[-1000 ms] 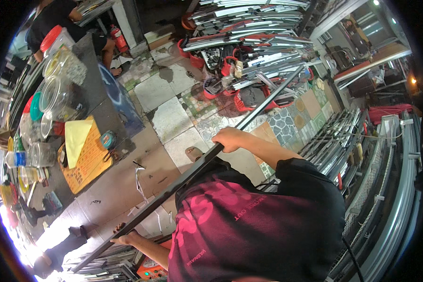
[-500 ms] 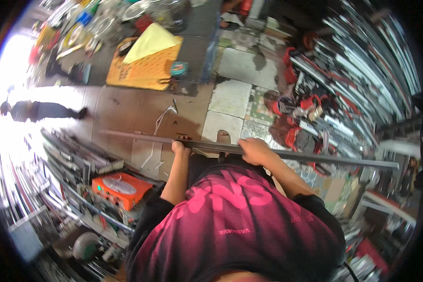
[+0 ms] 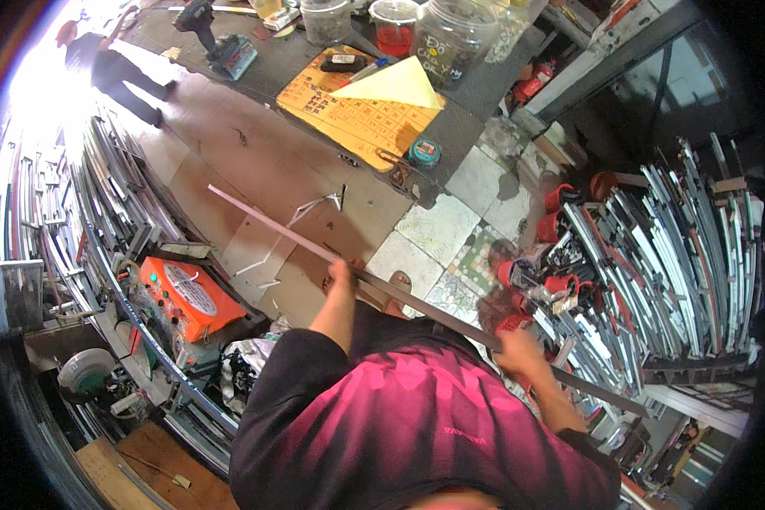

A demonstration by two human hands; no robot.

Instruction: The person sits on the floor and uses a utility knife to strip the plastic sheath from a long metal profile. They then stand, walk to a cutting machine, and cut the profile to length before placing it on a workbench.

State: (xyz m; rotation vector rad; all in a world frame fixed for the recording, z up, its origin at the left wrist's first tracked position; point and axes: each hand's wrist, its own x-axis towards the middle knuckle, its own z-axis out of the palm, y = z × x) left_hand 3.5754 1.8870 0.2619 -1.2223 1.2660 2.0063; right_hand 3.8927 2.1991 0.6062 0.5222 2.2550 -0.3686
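Note:
A long, thin grey metal bar crosses in front of my body, slanting from the far left down to the near right. My left hand is closed around it left of its middle. Farther along to the right, my right hand grips the same bar. The bar's far end hangs over the brown tiled floor, and its near end passes in front of stacked metal profiles on the right. Just below the bar my sandalled feet show on the tiles.
Metal profiles stand stacked at right, beside red buckets; more lie at left near an orange machine. A workbench holds a drill, tubs, an orange board and a tape measure. Another person stands far left.
The view has turned, and the bar now slants steeply where it lay nearly level. My right hand is farther from my left along it. The other person has an arm raised.

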